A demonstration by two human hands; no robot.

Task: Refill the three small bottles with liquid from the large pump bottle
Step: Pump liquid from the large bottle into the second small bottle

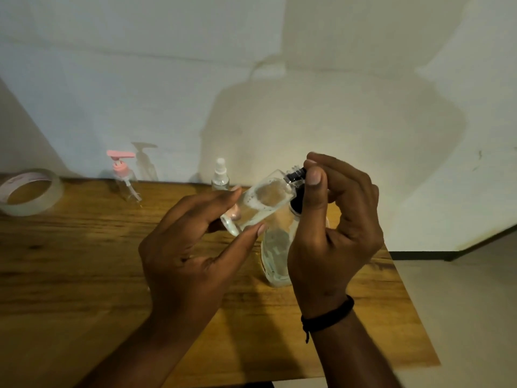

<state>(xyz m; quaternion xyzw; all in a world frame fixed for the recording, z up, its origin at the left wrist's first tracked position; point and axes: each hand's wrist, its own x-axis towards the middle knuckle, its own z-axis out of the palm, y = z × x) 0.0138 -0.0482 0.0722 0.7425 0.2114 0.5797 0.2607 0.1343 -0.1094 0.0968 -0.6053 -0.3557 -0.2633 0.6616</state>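
Observation:
My left hand (195,242) holds a small clear bottle (263,200) between thumb and fingers, tilted with its neck up and to the right; there is liquid with bubbles inside. My right hand (333,219) pinches the black cap (296,173) at the bottle's neck. Below and behind the hands stands the large clear bottle (275,253) on the wooden table (84,261), its top hidden by my right hand. A small bottle with a pink pump (124,177) and a small bottle with a white sprayer (220,176) stand at the table's far edge.
A roll of clear tape (29,191) lies at the table's far left. A pale wall rises right behind the table. The table's right edge drops to a light floor (461,317).

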